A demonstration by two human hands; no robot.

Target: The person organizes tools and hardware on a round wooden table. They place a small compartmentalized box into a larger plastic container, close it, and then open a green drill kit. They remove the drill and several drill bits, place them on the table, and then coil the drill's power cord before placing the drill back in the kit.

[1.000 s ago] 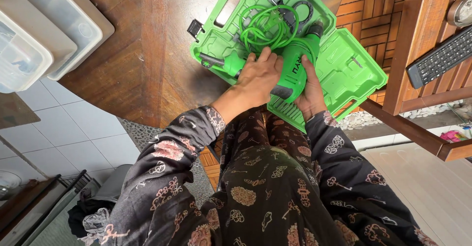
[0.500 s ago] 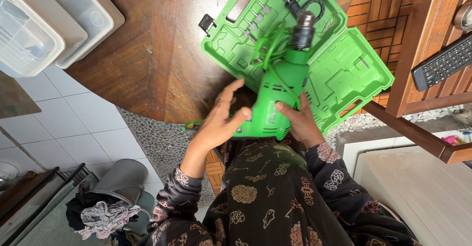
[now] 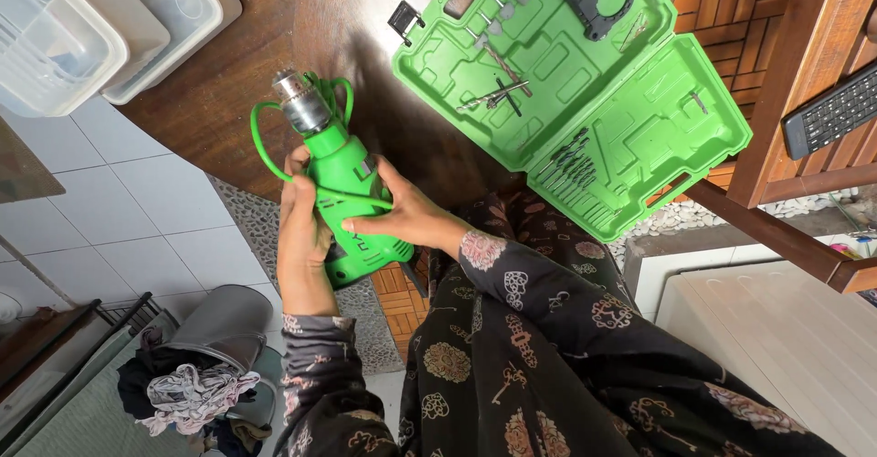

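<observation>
Lying open on the dark wooden table, the green moulded tool case shows drill bits and a black side handle in their recesses, while the green electric drill is held clear of it, above the table's edge and chuck pointing away. The drill appears to be just lifted out, its green cord looped about the body, so freeing that cord is judged the next need. The body is gripped by the left hand from one side and clasped by the right hand from the other, both closed on it.
</observation>
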